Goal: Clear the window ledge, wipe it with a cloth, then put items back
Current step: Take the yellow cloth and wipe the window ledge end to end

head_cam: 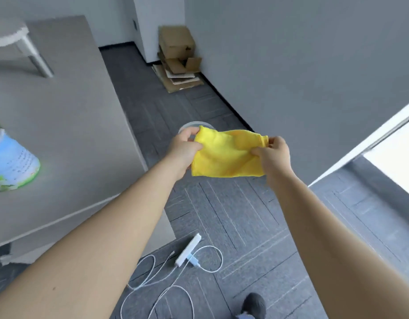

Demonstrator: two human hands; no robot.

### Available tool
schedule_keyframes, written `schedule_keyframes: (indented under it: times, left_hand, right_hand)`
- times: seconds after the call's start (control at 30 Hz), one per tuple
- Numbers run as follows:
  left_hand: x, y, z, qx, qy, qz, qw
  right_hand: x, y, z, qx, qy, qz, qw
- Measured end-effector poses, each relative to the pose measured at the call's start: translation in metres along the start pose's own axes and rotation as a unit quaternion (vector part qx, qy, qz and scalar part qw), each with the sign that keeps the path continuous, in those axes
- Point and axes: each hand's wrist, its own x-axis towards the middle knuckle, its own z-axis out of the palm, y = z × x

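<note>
A folded yellow cloth (228,155) hangs in the air in front of me, stretched between both hands. My left hand (184,149) pinches its left edge near the top corner. My right hand (273,153) pinches its right edge. A painted blue and green plant pot (13,162) with a bit of green plant stands on the wide grey ledge surface (67,116) at the left. Behind the cloth, a round clear container (195,125) sits on the floor, mostly hidden.
A white table leg (34,54) rests on the grey surface at far left. Flattened cardboard boxes (178,58) lean in the far corner. A white power strip with cables (188,252) lies on the grey carpet. My shoe (254,305) shows at the bottom. A bright doorway opens at right.
</note>
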Motion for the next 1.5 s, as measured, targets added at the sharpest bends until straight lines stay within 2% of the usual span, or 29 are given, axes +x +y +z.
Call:
schedule_keyframes:
  times: [0.2,0.43,0.6,0.93,1.23,1.5]
  left_hand:
    - [-0.005,0.025,0.173,0.032,-0.110,0.026,0.993]
    - [-0.026,0.038,0.380,0.066,-0.220,0.031,0.973]
    - [-0.039,0.041,0.498,0.093,-0.276,0.041,0.956]
    - [-0.016,0.021,0.677,0.154,-0.361,0.030,0.919]
    - [0.090,0.011,0.829,0.167,-0.393,-0.018,0.904]
    - [0.174,0.002,0.951,0.198,-0.395,-0.019,0.897]
  right_hand:
    - [0.034,0.038,-0.158,0.061,0.120,0.013,0.991]
    - [0.062,0.085,-0.349,0.111,0.204,0.032,0.972]
    - [0.073,0.116,-0.451,0.138,0.257,0.054,0.955]
    - [0.137,0.186,-0.579,0.159,0.332,0.103,0.924]
    - [0.287,0.224,-0.660,0.167,0.348,0.156,0.909]
    - [0.407,0.261,-0.720,0.187,0.360,0.187,0.895]
